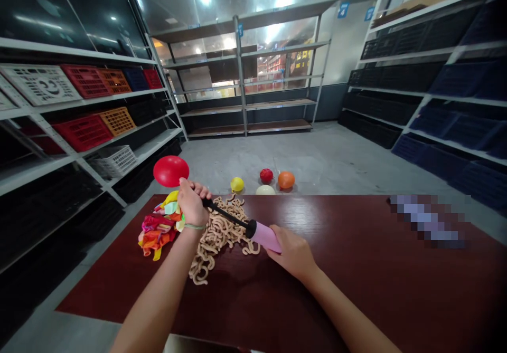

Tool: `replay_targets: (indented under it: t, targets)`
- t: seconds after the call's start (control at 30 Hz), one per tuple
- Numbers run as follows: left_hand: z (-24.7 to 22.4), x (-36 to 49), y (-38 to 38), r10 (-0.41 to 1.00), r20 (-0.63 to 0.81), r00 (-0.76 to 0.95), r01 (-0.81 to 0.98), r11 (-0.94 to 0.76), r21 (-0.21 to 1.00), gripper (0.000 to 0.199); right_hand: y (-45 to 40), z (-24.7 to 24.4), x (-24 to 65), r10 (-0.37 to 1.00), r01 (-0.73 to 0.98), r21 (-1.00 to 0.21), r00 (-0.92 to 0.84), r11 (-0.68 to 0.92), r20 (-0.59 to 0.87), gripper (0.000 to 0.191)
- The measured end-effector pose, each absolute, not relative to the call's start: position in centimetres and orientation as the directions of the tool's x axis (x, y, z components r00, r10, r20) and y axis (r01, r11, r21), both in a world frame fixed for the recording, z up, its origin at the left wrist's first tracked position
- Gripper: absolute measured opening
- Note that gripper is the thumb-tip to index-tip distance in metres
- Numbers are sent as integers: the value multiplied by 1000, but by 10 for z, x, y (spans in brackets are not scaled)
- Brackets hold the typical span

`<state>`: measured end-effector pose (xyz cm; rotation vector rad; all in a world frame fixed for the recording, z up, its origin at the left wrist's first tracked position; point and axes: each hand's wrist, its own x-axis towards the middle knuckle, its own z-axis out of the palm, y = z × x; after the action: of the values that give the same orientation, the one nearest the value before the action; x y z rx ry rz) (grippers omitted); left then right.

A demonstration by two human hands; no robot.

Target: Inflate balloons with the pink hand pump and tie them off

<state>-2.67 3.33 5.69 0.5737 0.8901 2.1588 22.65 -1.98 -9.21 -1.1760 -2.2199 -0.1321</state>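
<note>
From the head view, two bare arms reach forward over a dark red wooden counter (356,221). The left hand (192,202) grips the neck of a red balloon (170,171) where it meets the black shaft of a hand pump (224,212). Its fingers (201,190) curl tightly around both. The round balloon sits just above the fist. The right hand (293,253) holds the pump's pink handle (266,236), its fingers closed around it.

The main risk lies at the neck: if the left fingers loosen, the balloon could slip off and lose its air. A hard shove on the handle could also knock it loose or burst it. The pump crosses a tangle of tan strips (216,239), which could snag the shaft.

A heap of limp, colorful balloons (158,231) lies beside the tangle. Beyond the counter, on the gray floor (317,152), rest a yellow balloon (236,184), a small red balloon (266,175), an orange balloon (285,180), and a cream balloon (265,190).

Left shelves (71,55) hold a red crate (82,133), an orange crate (118,121), and a white crate (114,161). Right shelves (431,92) hold dark bins (455,131). Their contents cannot be made out.
</note>
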Motion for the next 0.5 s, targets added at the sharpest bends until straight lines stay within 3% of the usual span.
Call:
replay_targets:
  t: [0.17, 0.3, 0.5]
  targets:
    - [46, 9, 36, 739, 111, -664, -472, -530, 705, 39, -15, -95, 228, 719, 812, -199, -338, 549, 607, 38]
    - [14, 69, 27, 805, 143, -575, -477, -473, 741, 44, -16, -94, 232, 723, 823, -230, -280, 520, 632, 36]
    - [10, 67, 20, 840, 215, -498, -416, -449, 791, 47, -22, -91, 233, 725, 784, -242, -345, 572, 596, 39]
